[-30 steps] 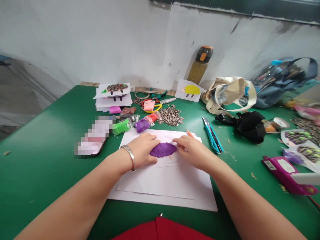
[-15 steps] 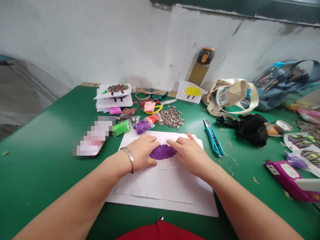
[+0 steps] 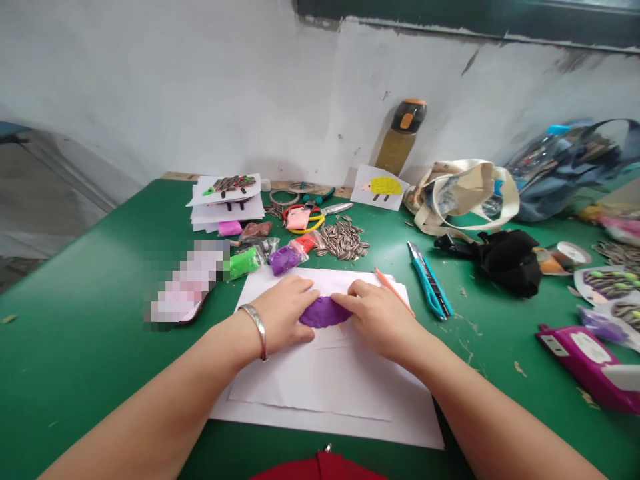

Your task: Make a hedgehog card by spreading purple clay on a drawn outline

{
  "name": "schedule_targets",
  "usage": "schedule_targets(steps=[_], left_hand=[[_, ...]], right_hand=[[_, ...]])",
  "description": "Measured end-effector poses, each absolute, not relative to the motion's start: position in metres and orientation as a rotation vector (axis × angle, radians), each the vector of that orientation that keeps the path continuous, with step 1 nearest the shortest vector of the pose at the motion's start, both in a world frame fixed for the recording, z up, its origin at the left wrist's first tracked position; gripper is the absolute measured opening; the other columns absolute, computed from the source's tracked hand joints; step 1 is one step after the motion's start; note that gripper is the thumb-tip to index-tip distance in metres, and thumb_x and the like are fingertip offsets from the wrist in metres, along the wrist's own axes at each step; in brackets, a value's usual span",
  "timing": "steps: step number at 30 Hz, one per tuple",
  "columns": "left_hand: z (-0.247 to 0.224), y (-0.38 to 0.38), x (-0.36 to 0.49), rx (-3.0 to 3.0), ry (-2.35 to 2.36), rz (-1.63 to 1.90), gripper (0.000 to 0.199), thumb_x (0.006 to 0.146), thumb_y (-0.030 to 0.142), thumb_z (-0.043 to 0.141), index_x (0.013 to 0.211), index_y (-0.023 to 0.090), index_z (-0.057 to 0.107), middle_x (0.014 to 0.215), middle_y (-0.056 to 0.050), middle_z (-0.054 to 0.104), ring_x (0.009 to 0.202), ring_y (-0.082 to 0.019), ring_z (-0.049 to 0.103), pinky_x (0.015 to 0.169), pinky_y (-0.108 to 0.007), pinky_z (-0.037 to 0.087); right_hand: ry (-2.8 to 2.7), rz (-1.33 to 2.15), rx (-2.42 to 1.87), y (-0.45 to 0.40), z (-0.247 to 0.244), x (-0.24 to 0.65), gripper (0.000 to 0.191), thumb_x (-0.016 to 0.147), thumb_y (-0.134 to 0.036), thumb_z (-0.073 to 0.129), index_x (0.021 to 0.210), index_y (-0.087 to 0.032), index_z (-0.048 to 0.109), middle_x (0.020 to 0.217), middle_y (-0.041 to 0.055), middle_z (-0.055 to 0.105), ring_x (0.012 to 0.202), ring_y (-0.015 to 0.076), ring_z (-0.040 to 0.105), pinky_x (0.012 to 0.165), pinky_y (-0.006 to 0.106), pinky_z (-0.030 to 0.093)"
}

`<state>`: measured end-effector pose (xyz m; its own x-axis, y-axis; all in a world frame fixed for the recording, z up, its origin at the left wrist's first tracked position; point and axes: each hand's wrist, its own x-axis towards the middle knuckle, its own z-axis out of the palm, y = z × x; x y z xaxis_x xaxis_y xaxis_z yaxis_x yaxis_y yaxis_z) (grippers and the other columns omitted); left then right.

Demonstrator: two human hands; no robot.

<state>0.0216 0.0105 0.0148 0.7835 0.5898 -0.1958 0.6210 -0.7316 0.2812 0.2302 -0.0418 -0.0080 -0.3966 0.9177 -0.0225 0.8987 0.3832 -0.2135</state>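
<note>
A flattened oval of purple modelling clay (image 3: pixel 325 312) lies on a white sheet of paper (image 3: pixel 300 390), over faint pencil lines. At its left end rests my left hand (image 3: pixel 281 310), open, the thumb and index fingertips spread around the clay's edge. My right hand (image 3: pixel 377 312) presses the clay's upper right edge with a stretched index finger; its other fingers are partly bent and hold nothing. An orange pencil (image 3: pixel 393 288) lies on the paper beyond my right hand. Above the paper sit a bag of purple clay (image 3: pixel 286 259) and a bag of green clay (image 3: pixel 244 264).
A pile of sunflower seeds (image 3: pixel 344 241) and scissors (image 3: pixel 336 209) lie at the back. A blue utility knife (image 3: pixel 430 283) lies right of the paper. A phone (image 3: pixel 187 283) is at left. Hedgehog pictures (image 3: pixel 227 189), a bottle (image 3: pixel 400 137) and a cloth bag (image 3: pixel 463 193) stand farther off.
The view has shifted slightly, so the table sits lower in the picture. My right index finger has shifted slightly along the clay's upper edge, and more of the pencil shows.
</note>
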Motion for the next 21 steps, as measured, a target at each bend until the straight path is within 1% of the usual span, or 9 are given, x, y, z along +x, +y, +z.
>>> schedule_targets(steps=[2, 5, 7, 11, 13, 16, 17, 21], left_hand=[[0.016, 0.01, 0.021, 2.629, 0.93, -0.137, 0.03, 0.072, 0.031, 0.069, 0.095, 0.016, 0.056, 0.102, -0.008, 0.056, 0.098, -0.026, 0.052, 0.087, -0.037, 0.042], [0.018, 0.012, 0.02, 2.586, 0.935, -0.134, 0.032, 0.071, 0.028, 0.07, 0.097, 0.017, 0.054, 0.105, -0.008, 0.057, 0.101, -0.026, 0.052, 0.09, -0.036, 0.042], [0.018, 0.013, 0.019, 2.552, 0.93, -0.128, 0.033, 0.07, 0.026, 0.07, 0.098, 0.017, 0.053, 0.106, -0.008, 0.058, 0.103, -0.026, 0.052, 0.092, -0.036, 0.042], [0.019, 0.015, 0.018, 2.534, 0.912, -0.131, 0.034, 0.071, 0.022, 0.07, 0.1, 0.016, 0.054, 0.109, -0.009, 0.058, 0.105, -0.026, 0.053, 0.094, -0.036, 0.042], [0.019, 0.015, 0.017, 2.535, 0.898, -0.125, 0.035, 0.071, 0.021, 0.07, 0.102, 0.016, 0.054, 0.11, -0.009, 0.059, 0.106, -0.026, 0.053, 0.096, -0.037, 0.042], [0.019, 0.018, 0.016, 2.517, 0.891, -0.12, 0.035, 0.072, 0.022, 0.07, 0.104, 0.015, 0.056, 0.111, -0.009, 0.06, 0.106, -0.026, 0.054, 0.095, -0.036, 0.043], [0.019, 0.019, 0.015, 2.514, 0.891, -0.123, 0.035, 0.073, 0.023, 0.069, 0.105, 0.015, 0.057, 0.111, -0.01, 0.06, 0.107, -0.026, 0.055, 0.095, -0.036, 0.043], [0.018, 0.022, 0.012, 2.533, 0.901, -0.164, 0.031, 0.077, 0.028, 0.068, 0.104, 0.013, 0.062, 0.114, -0.011, 0.06, 0.11, -0.027, 0.055, 0.098, -0.036, 0.042]], right_hand=[[-2.457, 0.321, -1.676, -0.041, -0.009, 0.229, 0.048, 0.078, -0.003, 0.043, 0.115, -0.027, 0.064, 0.094, 0.0038, 0.061, 0.08, 0.0177, 0.056, 0.086, 0.038, 0.036], [-2.4, 0.293, -1.634, -0.039, -0.01, 0.223, 0.051, 0.077, 0.0, 0.042, 0.118, -0.024, 0.062, 0.105, 0.0074, 0.062, 0.092, 0.0205, 0.054, 0.084, 0.036, 0.037], [-2.407, 0.293, -1.583, -0.04, -0.011, 0.216, 0.048, 0.079, -0.001, 0.044, 0.117, -0.024, 0.063, 0.109, 0.0078, 0.061, 0.096, 0.0217, 0.051, 0.083, 0.035, 0.037], [-2.433, 0.31, -1.541, -0.042, -0.015, 0.205, 0.037, 0.085, -0.01, 0.049, 0.114, -0.027, 0.065, 0.108, 0.0065, 0.061, 0.096, 0.0228, 0.049, 0.085, 0.037, 0.037], [-2.421, 0.316, -1.54, -0.043, -0.016, 0.204, 0.039, 0.086, -0.011, 0.05, 0.119, -0.027, 0.063, 0.109, 0.0067, 0.061, 0.097, 0.023, 0.048, 0.085, 0.038, 0.037], [-2.384, 0.332, -1.521, -0.043, -0.017, 0.205, 0.046, 0.088, -0.012, 0.048, 0.132, -0.026, 0.054, 0.111, 0.0074, 0.062, 0.095, 0.0226, 0.049, 0.084, 0.037, 0.038], [-2.382, 0.335, -1.509, -0.043, -0.016, 0.205, 0.045, 0.089, -0.014, 0.048, 0.133, -0.025, 0.053, 0.111, 0.0076, 0.062, 0.095, 0.0229, 0.049, 0.084, 0.038, 0.038], [-2.419, 0.337, -1.463, -0.047, -0.014, 0.203, 0.03, 0.092, -0.025, 0.05, 0.12, -0.025, 0.062, 0.11, 0.008, 0.062, 0.098, 0.0246, 0.049, 0.084, 0.04, 0.039]])
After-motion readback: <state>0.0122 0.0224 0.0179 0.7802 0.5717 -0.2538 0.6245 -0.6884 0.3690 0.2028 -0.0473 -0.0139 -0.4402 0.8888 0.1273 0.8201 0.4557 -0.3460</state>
